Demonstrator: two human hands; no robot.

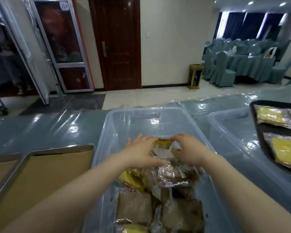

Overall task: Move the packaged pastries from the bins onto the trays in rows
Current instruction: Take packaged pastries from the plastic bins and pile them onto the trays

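Head view looks down on a table (49, 128) draped in teal cloth under a clear plastic sheet; on it, at centre, stands a clear plastic bin (118, 118), its near half heaped with packaged pastries (171, 175), brown and yellow, in crinkled wrappers; a second clear bin (225, 125) stands just beside it to the right; a paper-lined metal tray (45, 174) lies to the left; a black tray (257, 125) at far right carries yellow packets (272, 115) side by side; the left hand (141, 152) lies with fingers straight and spread against the top packet (163, 149) of the heap; the right hand (188, 150) curls its fingers over that packet's far right edge, gripping it
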